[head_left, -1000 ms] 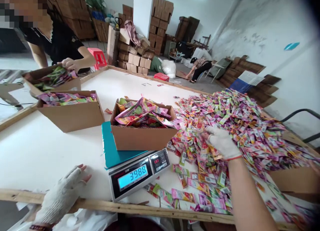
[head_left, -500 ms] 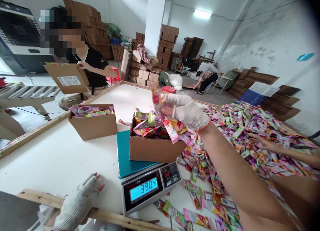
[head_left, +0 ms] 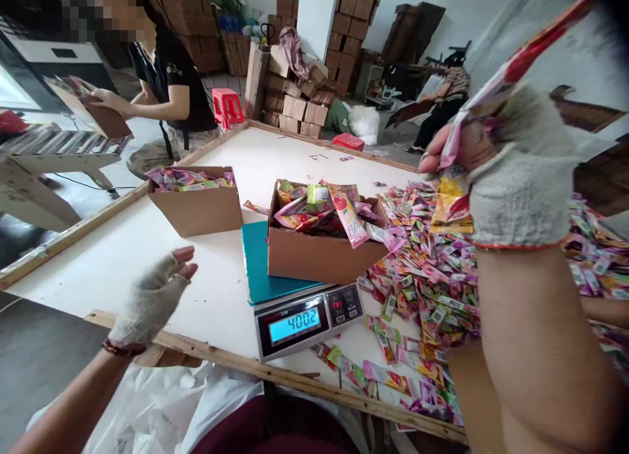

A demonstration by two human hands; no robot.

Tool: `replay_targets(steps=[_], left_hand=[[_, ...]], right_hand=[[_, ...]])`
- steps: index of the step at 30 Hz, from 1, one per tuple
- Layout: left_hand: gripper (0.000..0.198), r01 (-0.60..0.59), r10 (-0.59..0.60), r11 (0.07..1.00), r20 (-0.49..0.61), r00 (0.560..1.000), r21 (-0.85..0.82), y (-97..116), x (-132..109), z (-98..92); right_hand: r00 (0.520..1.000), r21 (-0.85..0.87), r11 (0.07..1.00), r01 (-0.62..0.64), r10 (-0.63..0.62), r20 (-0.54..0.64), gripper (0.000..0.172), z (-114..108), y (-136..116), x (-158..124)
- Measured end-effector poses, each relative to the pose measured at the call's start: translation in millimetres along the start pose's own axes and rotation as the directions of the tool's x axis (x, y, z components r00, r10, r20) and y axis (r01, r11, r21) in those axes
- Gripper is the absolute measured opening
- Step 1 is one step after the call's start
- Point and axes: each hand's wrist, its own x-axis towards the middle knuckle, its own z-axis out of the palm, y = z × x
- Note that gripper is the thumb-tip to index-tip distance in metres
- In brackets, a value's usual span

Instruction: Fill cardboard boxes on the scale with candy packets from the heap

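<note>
I see my right hand [head_left: 515, 172] raised, fingers [head_left: 442, 154] pinching a few packets [head_left: 455, 202] above the packet pile [head_left: 432, 277]. My left hand [head_left: 152, 300] hovers over the counter [head_left: 216, 297], fingers spread. The full box [head_left: 322, 254] sits on the scale [head_left: 307, 316] between them.

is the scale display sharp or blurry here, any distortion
Head view: the scale display is sharp and glows blue, reading 4002; the raised right hand and its packets are close and soft; table edges bow from the wide lens; the top right corner is dark.

Knitted, rough cloth glove on the right hand [head_left: 511, 172]; glossy plastic sachets [head_left: 432, 270]; matt brown cardboard box [head_left: 319, 254]; rough bare wood table rim [head_left: 314, 383]; smooth white tabletop [head_left: 216, 297].
</note>
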Motion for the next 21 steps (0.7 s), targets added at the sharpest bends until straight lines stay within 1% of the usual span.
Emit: replay_targets(steps=[1, 2, 4, 5, 6, 7, 8, 9, 11, 13, 14, 16, 17, 18, 19, 20, 21], left_hand=[[0.052, -0.039, 0.039, 0.999, -0.060, 0.997, -0.007, 21, 2, -6.5], [0.049, -0.114, 0.111, 0.993, -0.115, 0.987, -0.018, 43, 4, -11.7], [0.044, -0.289, 0.282, 0.957, -0.152, 0.947, -0.027, 87, 7, -16.4], [0.041, -0.386, 0.378, 0.923, -0.156, 0.912, -0.017, 107, 9, -15.4], [0.040, -0.484, 0.476, 0.875, -0.152, 0.866, -0.019, 126, 11, -12.0], [0.040, -0.583, 0.575, 0.812, -0.136, 0.807, -0.030, 143, 14, -6.4], [0.044, -0.650, 0.642, 0.759, -0.113, 0.758, -0.044, 159, 18, 1.3], [0.048, -0.703, 0.699, 0.710, -0.076, 0.711, -0.047, 174, 21, 10.7], [0.056, -0.786, 0.787, 0.617, 0.049, 0.615, -0.039, 202, 29, 32.3], [0.066, -0.841, 0.817, 0.541, 0.223, 0.531, 0.018, 225, 37, 53.7], [0.072, -0.860, 0.809, 0.509, 0.321, 0.492, 0.035, 234, 40, 63.0], [0.083, -0.889, 0.752, 0.453, 0.507, 0.421, 0.067, 248, 45, 77.4], [0.083, -0.905, 0.716, 0.418, 0.585, 0.382, 0.080, 251, 48, 82.4], [0.077, -0.919, 0.683, 0.383, 0.643, 0.348, 0.090, 253, 50, 86.1], [0.065, -0.929, 0.659, 0.358, 0.678, 0.326, 0.100, 253, 51, 89.0], [0.051, -0.931, 0.643, 0.349, 0.695, 0.323, 0.109, 252, 52, 91.2], [0.041, -0.925, 0.620, 0.365, 0.713, 0.329, 0.109, 250, 52, 93.2]], right_hand=[[1.000, 0.009, 1.000, -0.003, 0.003, 0.006, 0.027, 0, -1, -3], [1.000, 0.028, 1.000, -0.009, 0.009, 0.015, 0.028, 1, -1, -6], [1.000, 0.074, 0.997, -0.006, 0.003, 0.031, 0.033, 1, 0, -11], [0.999, 0.089, 0.996, -0.001, -0.003, 0.037, 0.035, 1, 1, -13], [0.999, 0.099, 0.995, 0.006, -0.010, 0.038, 0.037, 0, 2, -14], [0.999, 0.095, 0.995, 0.009, -0.013, 0.039, 0.038, -1, 3, -16], [0.999, 0.074, 0.997, 0.012, -0.014, 0.032, 0.037, -3, 3, -17], [1.000, 0.048, 0.999, 0.014, -0.015, 0.021, 0.034, -4, 3, -19], [1.000, 0.010, 1.000, 0.014, -0.014, -0.002, 0.030, -8, 1, -23], [1.000, 0.008, 1.000, -0.012, 0.012, -0.023, 0.027, -13, -2, -28], [0.999, 0.013, 1.000, -0.028, 0.028, -0.031, 0.026, -16, -3, -30], [0.997, -0.019, 0.998, -0.058, 0.057, -0.042, 0.025, -22, -4, -34], [0.997, -0.041, 0.997, -0.069, 0.067, -0.036, 0.026, -25, -3, -36], [0.997, -0.054, 0.995, -0.079, 0.078, -0.023, 0.027, -28, -1, -38], [0.996, -0.054, 0.994, -0.090, 0.090, -0.008, 0.027, -30, 1, -40], [0.994, -0.045, 0.993, -0.106, 0.106, 0.009, 0.025, -31, 4, -42], [0.992, -0.025, 0.993, -0.120, 0.120, 0.030, 0.021, -31, 7, -43]])
